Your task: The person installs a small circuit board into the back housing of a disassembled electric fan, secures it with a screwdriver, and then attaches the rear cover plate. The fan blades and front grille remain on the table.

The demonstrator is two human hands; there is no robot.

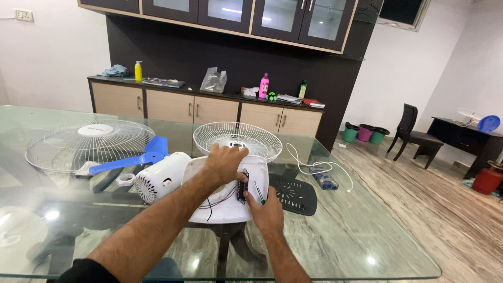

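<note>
On the glass table (pixel 335 246), the left hand (pixel 224 162) grips the upturned fan base (pixel 222 202) while the right hand (pixel 268 212), closed on a screwdriver (pixel 259 192), probably works its circuit board (pixel 242 186), needing steady aim.

A single head-worn camera looks forward and slightly down from the near edge of a glass table (pixel 367 230). Both forearms enter from six o'clock, close to the lens. Wall cabinets (pixel 204 107) stand far off at twelve o'clock.
</note>
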